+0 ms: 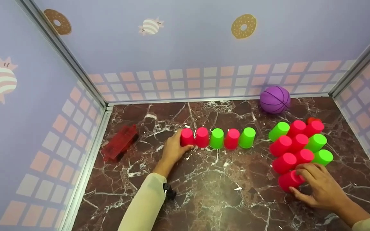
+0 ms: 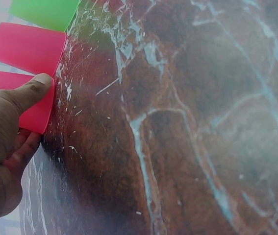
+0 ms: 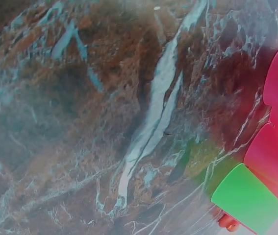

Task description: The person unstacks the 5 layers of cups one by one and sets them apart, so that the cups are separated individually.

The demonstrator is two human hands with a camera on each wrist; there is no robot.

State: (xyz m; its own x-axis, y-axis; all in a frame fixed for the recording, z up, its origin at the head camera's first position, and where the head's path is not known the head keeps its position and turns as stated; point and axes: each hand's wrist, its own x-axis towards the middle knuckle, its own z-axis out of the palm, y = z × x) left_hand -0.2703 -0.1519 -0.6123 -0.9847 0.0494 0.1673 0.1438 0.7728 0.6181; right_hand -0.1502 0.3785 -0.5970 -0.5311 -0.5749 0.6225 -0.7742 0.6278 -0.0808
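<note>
Upside-down pink and green cups stand in a row across the middle of the table. My left hand (image 1: 174, 146) holds the pink cup (image 1: 187, 137) at the row's left end. In the left wrist view its thumb lies across that cup (image 2: 36, 115), with fingers on the other side. Beside it stand another pink cup (image 1: 202, 138) and a green cup (image 1: 217, 138). At the right, my right hand (image 1: 321, 184) grips the nearest pink cup (image 1: 289, 181) of a tight cluster, thumb low on its side. The right wrist view shows cluster cups, including a green one (image 3: 249, 198), but not the hand.
A purple ball (image 1: 275, 99) sits by the back wall, behind the cluster. On the left lies a red translucent blocky object (image 1: 119, 143). A small red thing (image 1: 313, 120) peeks out behind the cups. Patterned walls (image 1: 185, 48) enclose the marbled tabletop (image 1: 210, 192).
</note>
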